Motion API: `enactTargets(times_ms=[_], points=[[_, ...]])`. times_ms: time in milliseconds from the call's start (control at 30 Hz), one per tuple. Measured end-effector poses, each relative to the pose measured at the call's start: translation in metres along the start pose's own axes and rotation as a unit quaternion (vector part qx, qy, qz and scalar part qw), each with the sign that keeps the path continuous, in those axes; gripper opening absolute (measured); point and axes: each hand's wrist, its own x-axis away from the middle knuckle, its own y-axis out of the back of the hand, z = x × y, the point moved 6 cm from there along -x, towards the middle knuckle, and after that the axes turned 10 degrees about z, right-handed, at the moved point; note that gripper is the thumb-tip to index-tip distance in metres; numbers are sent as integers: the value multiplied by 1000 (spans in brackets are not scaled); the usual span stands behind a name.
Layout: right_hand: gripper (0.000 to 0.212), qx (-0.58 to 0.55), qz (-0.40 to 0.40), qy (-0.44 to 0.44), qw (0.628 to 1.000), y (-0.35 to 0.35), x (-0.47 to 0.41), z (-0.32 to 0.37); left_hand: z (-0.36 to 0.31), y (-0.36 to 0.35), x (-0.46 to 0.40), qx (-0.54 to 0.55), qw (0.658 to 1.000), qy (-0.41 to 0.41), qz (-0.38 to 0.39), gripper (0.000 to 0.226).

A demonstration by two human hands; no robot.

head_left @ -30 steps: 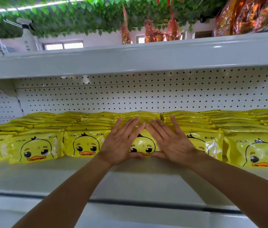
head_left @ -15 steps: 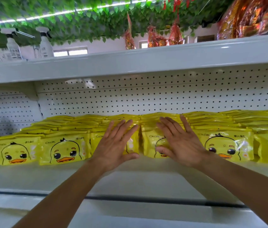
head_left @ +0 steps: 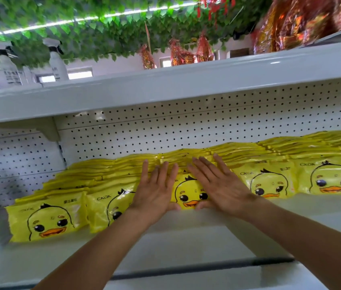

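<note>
On the shelf a long row of yellow packs leans back toward the pegboard wall behind it, each front one printed with a cartoon duck face. The person stands before this shelf with both bare arms stretched onto it. The duck pack they are handling stands at the front of the row, about midway along the shelf, its face toward the room.

The left hand lies flat against the left part of that pack and overlaps the next pack along the shelf. Its fingers are straight and a little apart, pointing up toward the back of the shelf, and its thumb sits at the pack's lower edge. The right hand mirrors it on the pack's right part, fingers also straight and slightly spread, thumb near the lower edge. Neither hand curls round anything; they press with open palms, and the duck's eyes and beak show in the gap between them.

Toward the shelf's left end an end pack stands close to the front edge. Toward its right end 2 more front packs face out.

Above the shelf runs an upper shelf. On it stand 2 white spray bottles at the left and shiny red-gold foil packages at the right. Green leaf garlands hang over everything.
</note>
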Motion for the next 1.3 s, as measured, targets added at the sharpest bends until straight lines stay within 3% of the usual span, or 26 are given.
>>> enactTargets(times_ms=[333, 567, 767, 900, 1000, 1100, 1300], points=[[91, 28, 39, -49, 998, -8, -6, 1, 0, -5, -17, 23, 1000, -4, -11, 107], [93, 17, 18, -39, 999, 2, -7, 2, 3, 5, -7, 33, 999, -18, 1, 105], [87, -56, -17, -68, 996, 21, -8, 18, 34, 1, 44, 137, 984, -47, -108, 83], [83, -83, -55, -2, 995, 39, -14, 61, 76, -23, 83, 165, 980, -6, -114, 76], [79, -73, -77, 54, 993, 52, -22, 93, 109, -41, 103, 116, 990, 25, -70, 89], [83, -72, -84, 72, 991, 62, -35, 119, 126, -57, 106, 51, 998, 2, -33, 98], [99, -29, -58, 55, 996, 60, -55, 138, 129, -55, 85, -1, 998, -36, -58, 95]])
